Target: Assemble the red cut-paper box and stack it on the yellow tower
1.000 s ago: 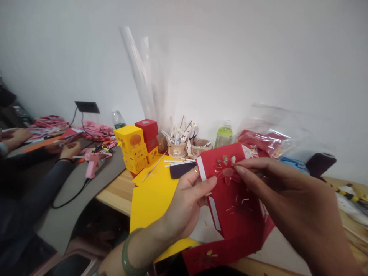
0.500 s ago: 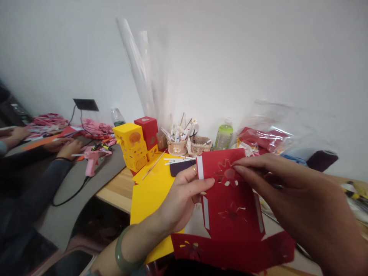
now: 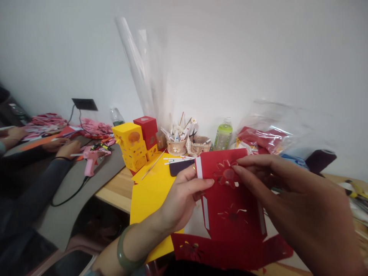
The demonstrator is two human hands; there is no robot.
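Note:
A sheet of red card [image 3: 230, 199] with flower-shaped cut-outs, folds and white strips along its edges is held up in front of me. My left hand [image 3: 186, 191] grips its left edge, thumb on the front and fingers behind. My right hand [image 3: 284, 199] pinches at a petal of the upper flower cut-out [image 3: 228, 173] with thumb and forefinger. A second flower cut-out [image 3: 232, 214] lies below it. The card's lower flap carries another flower cut-out [image 3: 191, 250] and spreads toward my body.
Yellow card [image 3: 149, 203] lies under the work, a dark phone-like object [image 3: 181, 167] beyond it. Yellow boxes [image 3: 130, 145], a red box [image 3: 147, 132], a basket of pens [image 3: 176, 147] and a green bottle [image 3: 223, 134] stand behind. At left, another person's hands [image 3: 67, 148] work near a pink glue gun [image 3: 91, 161].
My right thumb and forefinger have shifted slightly at the flower's petal, and the right hand is turned a little. The left hand keeps its hold on the card.

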